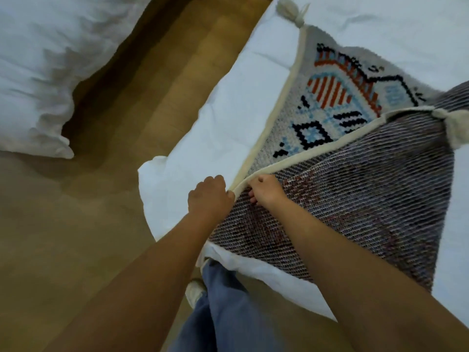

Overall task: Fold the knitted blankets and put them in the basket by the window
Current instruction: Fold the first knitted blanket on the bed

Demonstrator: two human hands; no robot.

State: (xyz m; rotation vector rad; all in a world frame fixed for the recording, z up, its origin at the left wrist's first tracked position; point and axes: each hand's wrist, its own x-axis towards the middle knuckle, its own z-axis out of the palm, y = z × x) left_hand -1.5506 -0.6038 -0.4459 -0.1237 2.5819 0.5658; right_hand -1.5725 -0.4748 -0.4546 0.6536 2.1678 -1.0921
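Two hands are brought together at one corner of a cream-bordered knitted blanket (355, 199), which is spread on a white-covered bed (228, 110). The left hand (209, 198) is curled tight on that corner, right at the bed's near edge. The right hand (266, 190) is clamped on the cream border just beside it, with fingers tucked under the turned-over layer.

The blanket's grey-striped reverse is turned up over the near part. The patterned face in orange, pale blue and black is left showing beyond the bordered edge of that layer. One cream yarn tassel (291, 8) is laid at the far corner, and a second tassel (451, 125) sits at the right end of the turned-over edge.

The near edge of the striped layer is carried close to the mattress corner. A blue denim trouser leg (223, 301) and a white shoe (194, 292) are seen there. A strip of wooden floor (152, 97) is left open on the left, bounded at the upper left by a rumpled white duvet (38, 59).
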